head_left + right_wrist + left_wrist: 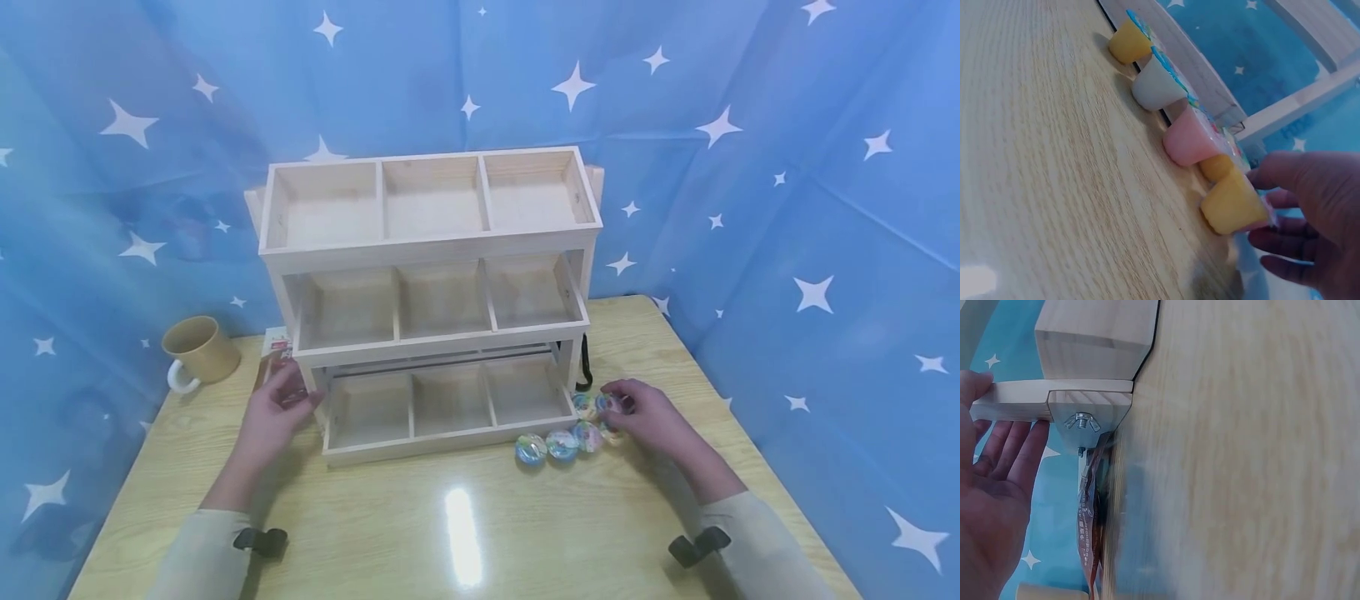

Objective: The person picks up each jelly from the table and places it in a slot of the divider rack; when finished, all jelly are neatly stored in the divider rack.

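Observation:
A pale wooden three-tier shelf [431,242], each tier split into three compartments, stands at the back of the table. My left hand [279,408] is at its lower left side. In the left wrist view, the thumb and fingers of that hand [997,469] grip a wooden bar [1013,400] of the shelf from both sides. By the shelf's lower right corner, my right hand [651,415] holds a jelly cup [609,403] between thumb and fingers. A yellow jelly cup [1232,203] partly hides it in the right wrist view. Pink [1188,137] and white [1157,84] jelly cups sit alongside.
At the left stands a tan mug [198,346] with a white handle. A brown packet [1088,531] lies beside the shelf's left side. A black strap [585,367] shows at the right post. Blue starred cloth [810,208] hangs around the table [375,533].

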Demonstrator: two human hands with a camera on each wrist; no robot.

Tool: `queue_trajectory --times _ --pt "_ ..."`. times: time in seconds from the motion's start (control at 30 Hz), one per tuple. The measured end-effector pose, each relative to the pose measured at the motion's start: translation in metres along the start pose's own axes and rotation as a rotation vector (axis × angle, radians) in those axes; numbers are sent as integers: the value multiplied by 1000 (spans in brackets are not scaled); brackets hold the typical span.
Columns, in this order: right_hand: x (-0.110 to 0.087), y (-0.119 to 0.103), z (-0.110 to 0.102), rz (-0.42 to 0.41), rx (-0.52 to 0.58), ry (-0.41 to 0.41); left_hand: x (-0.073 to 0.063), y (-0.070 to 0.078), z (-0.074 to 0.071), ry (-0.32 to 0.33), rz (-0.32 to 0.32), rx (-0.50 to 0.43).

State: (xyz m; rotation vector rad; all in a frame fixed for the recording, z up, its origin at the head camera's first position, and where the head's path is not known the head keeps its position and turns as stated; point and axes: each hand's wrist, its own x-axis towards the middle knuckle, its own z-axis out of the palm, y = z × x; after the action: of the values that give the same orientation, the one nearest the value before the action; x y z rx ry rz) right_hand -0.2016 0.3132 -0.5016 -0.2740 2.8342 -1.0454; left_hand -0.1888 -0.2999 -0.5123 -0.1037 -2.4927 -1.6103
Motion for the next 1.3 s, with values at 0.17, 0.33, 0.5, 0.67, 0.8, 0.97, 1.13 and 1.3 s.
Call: queue_trajectory --times 0.17,0.33,0.5,0.67,0.8,0.97,1.13,1.3 --pt "1 1 2 5 -36 19 1 -1 0 0 -11 16" --pt "-2 4 3 7 -46 38 0 0 0 -2 -18 18" --pt "-4 5 1 0 -42 83 1 -1 1 1 -29 17" --pt "-7 2 -1 -36 -20 147 1 -4 1 3 -28 27" --pt "-11 -4 0 -148 -25 228 1 -3 1 2 -30 33" --pt "-11 -16 4 -286 -39 300 1 -1 -1 -1 -36 49" --pt "-12 -29 12 -328 -13 286 1 -2 0 -4 -41 21" --pt "-3 -48 24 -364 30 258 3 -2 -3 -16 -28 -28"
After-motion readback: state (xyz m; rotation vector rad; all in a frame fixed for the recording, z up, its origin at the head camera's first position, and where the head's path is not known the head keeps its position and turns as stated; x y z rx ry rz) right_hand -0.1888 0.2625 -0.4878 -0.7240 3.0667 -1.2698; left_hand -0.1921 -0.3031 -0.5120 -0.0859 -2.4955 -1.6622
